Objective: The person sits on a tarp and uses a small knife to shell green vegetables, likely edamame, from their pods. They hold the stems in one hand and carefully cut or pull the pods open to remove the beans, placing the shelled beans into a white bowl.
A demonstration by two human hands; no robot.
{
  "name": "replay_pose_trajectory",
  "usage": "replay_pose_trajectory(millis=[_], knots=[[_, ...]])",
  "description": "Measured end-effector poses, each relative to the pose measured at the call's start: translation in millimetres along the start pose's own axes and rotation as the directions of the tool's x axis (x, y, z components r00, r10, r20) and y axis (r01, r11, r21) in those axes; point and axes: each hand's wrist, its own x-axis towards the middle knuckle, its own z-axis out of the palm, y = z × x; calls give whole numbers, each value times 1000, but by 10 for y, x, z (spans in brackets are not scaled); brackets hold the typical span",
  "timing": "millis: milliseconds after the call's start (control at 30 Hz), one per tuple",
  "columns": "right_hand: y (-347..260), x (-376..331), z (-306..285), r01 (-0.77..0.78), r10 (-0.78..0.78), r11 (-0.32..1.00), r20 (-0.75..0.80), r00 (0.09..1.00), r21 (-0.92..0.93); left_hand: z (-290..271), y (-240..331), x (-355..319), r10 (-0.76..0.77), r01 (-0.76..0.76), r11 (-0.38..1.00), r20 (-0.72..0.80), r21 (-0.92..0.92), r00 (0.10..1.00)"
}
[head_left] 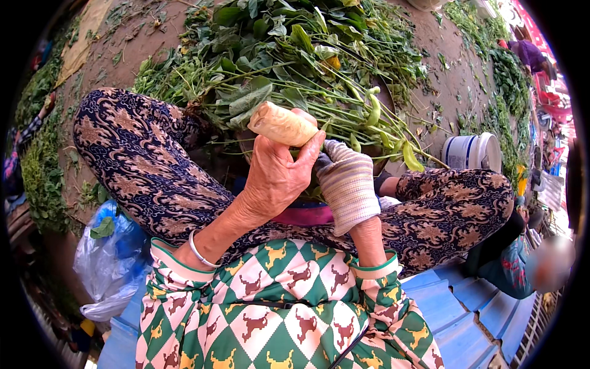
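In the head view, one bare left hand (276,175) is clasped around one pale tan, rough-surfaced cylinder (283,124) before a heap of green leafy stalks (246,58). Just beside it, one right hand (348,178) wears one striped knit glove (351,195), its grip hidden. One white, blue-banded plastic bucket (462,152) sits at right.

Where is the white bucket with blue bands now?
In the head view, the white bucket is on the right, just beyond the person's patterned right trouser leg and right of the green plant pile.
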Motion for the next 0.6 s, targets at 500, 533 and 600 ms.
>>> replay_pose_trajectory(millis=[500,533,600], knots=[[51,96,-136,-283,120,855,365,923,436,-30,30,24,23,-12,995,120,-96,992],[29,84,-153,-398,195,744,396,897,536,-25,27,17,47,-37,996,118,-83,992],[-48,25,-210,-576,314,448,483,817,684,-35,27,11,94,-88,994,115,-58,989]])
